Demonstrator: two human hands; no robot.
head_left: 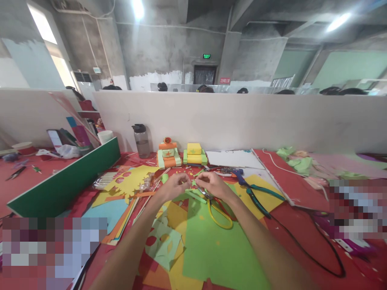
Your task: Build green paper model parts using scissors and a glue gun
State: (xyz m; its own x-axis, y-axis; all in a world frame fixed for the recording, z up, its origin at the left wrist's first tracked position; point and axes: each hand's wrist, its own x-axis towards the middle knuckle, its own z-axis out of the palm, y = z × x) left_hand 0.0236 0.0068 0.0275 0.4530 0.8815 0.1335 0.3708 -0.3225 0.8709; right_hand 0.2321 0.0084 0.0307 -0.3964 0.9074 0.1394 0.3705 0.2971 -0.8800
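Note:
My left hand [178, 185] and my right hand [214, 184] face each other just above the paper-strewn table, a small gap between them. The fingers of each are closed in a pinch; whatever is between them is too small to make out. Beneath the right hand lie scissors with yellow handles [219, 219], partly covered by it. A light green paper strip [196, 196] rests below the fingertips, on a large green sheet [220, 253]. Beyond the hands stand two folded-paper models, an orange and green one [168, 154] and a yellow and green one [195, 154].
Teal-handled pliers [256, 199] and a blue glue gun [240, 175] lie to the right. Yellow cut-out paper [130, 183] and clear glue sticks [104, 180] are at left. A water bottle [142, 141] stands by the white partition [229, 121]; a green divider [69, 177] borders the left.

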